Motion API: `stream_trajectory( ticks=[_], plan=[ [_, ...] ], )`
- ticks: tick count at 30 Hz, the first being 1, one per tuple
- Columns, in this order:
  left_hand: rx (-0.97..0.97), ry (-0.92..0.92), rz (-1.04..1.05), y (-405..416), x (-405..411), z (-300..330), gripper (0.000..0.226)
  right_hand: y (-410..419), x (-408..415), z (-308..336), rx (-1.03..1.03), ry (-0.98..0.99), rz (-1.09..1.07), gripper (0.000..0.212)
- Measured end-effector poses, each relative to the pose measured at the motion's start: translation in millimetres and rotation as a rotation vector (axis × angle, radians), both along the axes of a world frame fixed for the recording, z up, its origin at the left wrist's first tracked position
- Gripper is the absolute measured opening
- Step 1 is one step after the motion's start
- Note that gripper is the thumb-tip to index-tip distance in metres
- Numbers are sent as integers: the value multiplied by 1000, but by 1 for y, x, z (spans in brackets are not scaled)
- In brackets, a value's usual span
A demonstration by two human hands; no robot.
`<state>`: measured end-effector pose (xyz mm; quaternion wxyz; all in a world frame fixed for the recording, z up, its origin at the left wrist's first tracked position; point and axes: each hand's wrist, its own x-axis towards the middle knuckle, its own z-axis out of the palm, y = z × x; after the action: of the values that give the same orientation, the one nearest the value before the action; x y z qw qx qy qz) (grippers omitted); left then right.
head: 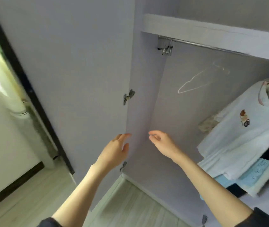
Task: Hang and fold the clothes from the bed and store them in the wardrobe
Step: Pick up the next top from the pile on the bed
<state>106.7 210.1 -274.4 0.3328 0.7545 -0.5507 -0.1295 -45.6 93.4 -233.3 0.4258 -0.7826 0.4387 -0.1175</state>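
Note:
The lilac wardrobe (176,104) stands open in front of me. An empty white hanger (194,82) hangs from the metal rail (204,45). To its right a white T-shirt (238,136) with a small bear print hangs, with pale blue and dark clothes behind it. My left hand (115,151) is raised near the hinge side of the open door (65,79), fingers loose and holding nothing. My right hand (161,143) reaches into the wardrobe below the hanger, fingers relaxed and empty. The bed is out of view.
A shelf (212,28) runs above the rail. Door hinges (129,96) sit on the wardrobe's left side panel. A dark door frame (24,79) and a bright room lie to the left. Pale wood floor (130,202) shows below.

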Motion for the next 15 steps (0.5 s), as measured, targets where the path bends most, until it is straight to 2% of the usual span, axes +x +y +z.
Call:
stream_trajectory(
  ticks=[5, 10, 15],
  plan=[
    [109, 45, 191, 130, 41, -32, 37, 104, 72, -26, 89, 94, 332, 30],
    [161, 110, 506, 287, 88, -50, 34, 230, 162, -48, 115, 117, 689, 27],
    [146, 206, 816, 412, 123, -54, 34, 331, 248, -61, 124, 113, 908, 23]
  ],
)
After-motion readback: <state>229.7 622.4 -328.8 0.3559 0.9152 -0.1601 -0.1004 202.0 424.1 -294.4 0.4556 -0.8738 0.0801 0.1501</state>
